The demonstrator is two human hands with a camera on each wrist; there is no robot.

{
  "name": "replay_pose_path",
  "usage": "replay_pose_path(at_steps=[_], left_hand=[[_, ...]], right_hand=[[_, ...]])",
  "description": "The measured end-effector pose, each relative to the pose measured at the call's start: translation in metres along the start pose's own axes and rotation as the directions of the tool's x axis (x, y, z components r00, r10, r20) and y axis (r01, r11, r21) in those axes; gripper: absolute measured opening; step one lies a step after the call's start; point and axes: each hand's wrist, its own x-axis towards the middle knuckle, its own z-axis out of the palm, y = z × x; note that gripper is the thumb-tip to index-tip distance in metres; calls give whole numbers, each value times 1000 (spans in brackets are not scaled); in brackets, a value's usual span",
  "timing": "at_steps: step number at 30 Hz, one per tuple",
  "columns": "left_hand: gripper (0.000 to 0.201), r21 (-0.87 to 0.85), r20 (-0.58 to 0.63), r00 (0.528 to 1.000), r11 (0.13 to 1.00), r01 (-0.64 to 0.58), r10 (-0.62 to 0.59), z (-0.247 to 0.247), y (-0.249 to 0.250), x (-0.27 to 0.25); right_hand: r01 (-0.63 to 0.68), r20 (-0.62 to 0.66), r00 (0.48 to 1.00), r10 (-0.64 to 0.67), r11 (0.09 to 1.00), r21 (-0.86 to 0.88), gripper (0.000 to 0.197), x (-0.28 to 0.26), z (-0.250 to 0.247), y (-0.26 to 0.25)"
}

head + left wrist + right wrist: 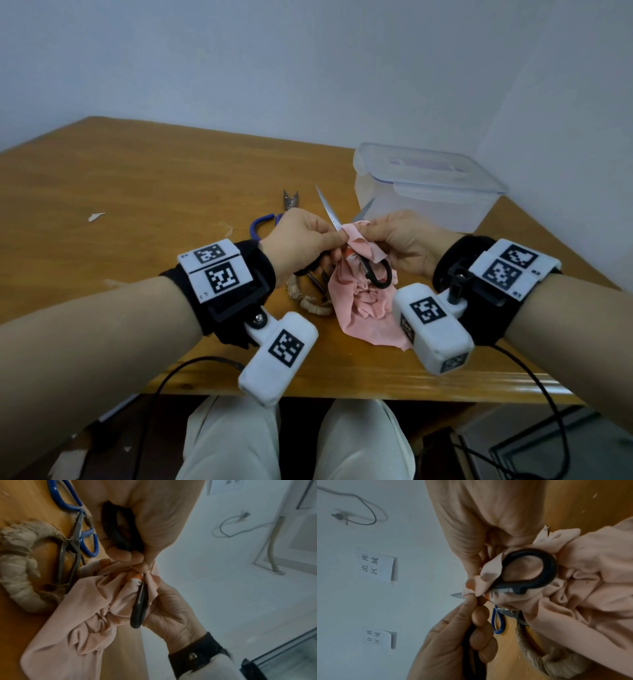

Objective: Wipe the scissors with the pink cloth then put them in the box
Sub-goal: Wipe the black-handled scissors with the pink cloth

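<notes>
Black-handled scissors (327, 209) are held above the table with the blades spread and pointing up and away. My left hand (308, 236) grips one black handle loop (118, 528) in its curled fingers. The other loop (546, 563) hangs free below my right hand (394, 236). That hand pinches the pink cloth (359, 308) around a blade close to the pivot. The rest of the cloth (77, 628) drapes down onto the table. A clear plastic box (424, 192) stands at the back right, and a clear lid appears to rest on it.
Blue-handled scissors (261, 223) and small metal thread snips (290, 199) lie behind my left hand. A pair with cloth-wrapped handles (310, 303) lies under the hands, beside the pink cloth. The wooden table's (137, 192) front edge is near my knees. A wall runs along the right.
</notes>
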Motion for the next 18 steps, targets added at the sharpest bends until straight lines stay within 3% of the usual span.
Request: replay_pose_path(at_steps=[8, 13, 18], left_hand=[[25, 85, -2, 1000, 996, -24, 24, 3, -4, 2], [27, 98, -23, 999, 995, -25, 27, 6, -6, 1], [30, 140, -59, 998, 990, -10, 19, 8, -5, 5]], right_hand=[[-85, -27, 996, 85, 996, 14, 4, 4, 2, 4], [-60, -67, 996, 62, 998, 28, 5, 10, 0, 5], [-28, -172, 984, 43, 995, 92, 32, 13, 3, 6]])
